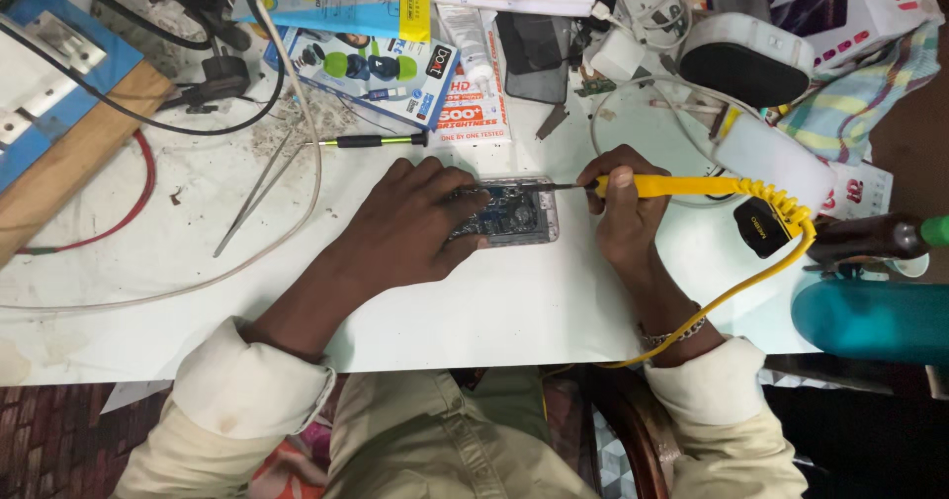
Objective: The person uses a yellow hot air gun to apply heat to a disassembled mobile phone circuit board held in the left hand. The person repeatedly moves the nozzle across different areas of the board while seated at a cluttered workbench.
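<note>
I see the phone [509, 212] lying open mid-table, board bare — back already off. Left hand [410, 227] presses flat on it, fingers spread; right hand [621, 207] pinches the yellow iron [682, 186], tip on the board's top edge — soldering underway, reassembly left.

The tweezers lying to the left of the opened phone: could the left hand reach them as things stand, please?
Probably yes. The left hand rests on the opened phone, and the tweezers lie beside it on bare table, with only a thin white cable crossing them.
</note>
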